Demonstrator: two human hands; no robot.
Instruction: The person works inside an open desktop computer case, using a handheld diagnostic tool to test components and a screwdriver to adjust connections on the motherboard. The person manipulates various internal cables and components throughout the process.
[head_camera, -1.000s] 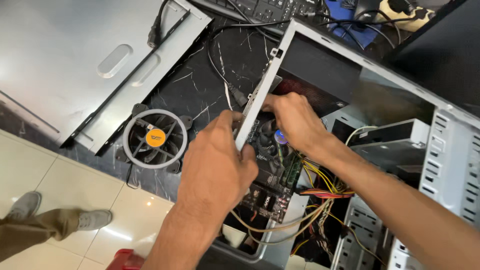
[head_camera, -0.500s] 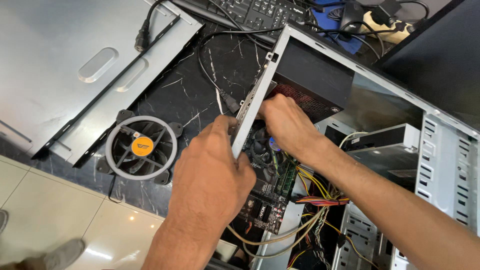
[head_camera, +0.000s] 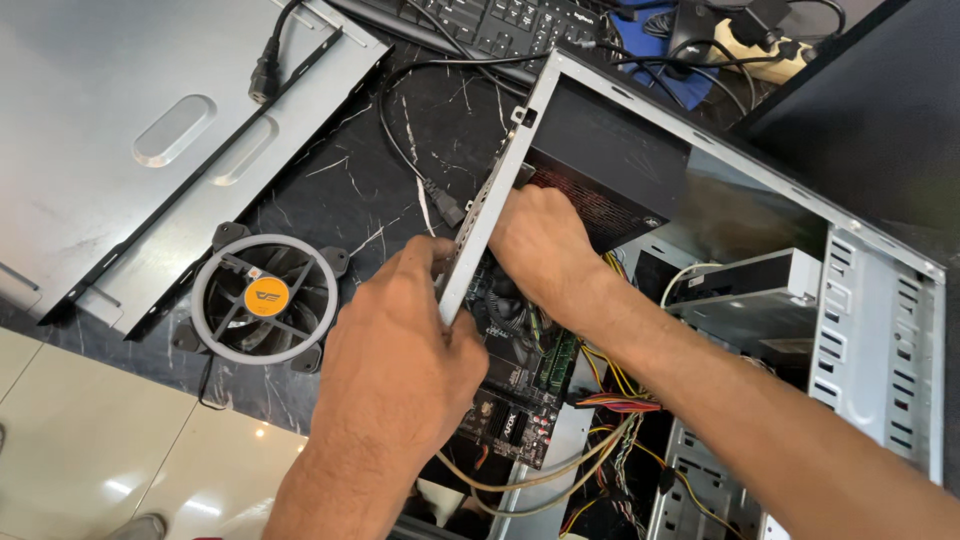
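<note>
The view has slid right; both hands hold as before. Left hand (head_camera: 400, 350) grips the case (head_camera: 480, 235) rear edge; right hand (head_camera: 545, 245), at 1 o'clock, reaches inside, grip hidden. Fan (head_camera: 265, 298) lies at 9 o'clock.

The way into the open computer case (head_camera: 850, 290) is narrowed by its metal rear edge (head_camera: 480, 225), the black power supply (head_camera: 610, 160) far inside and loose cables (head_camera: 600, 420) near, while the dark countertop (head_camera: 330, 180) left is blocked by a fan (head_camera: 265, 298).
</note>
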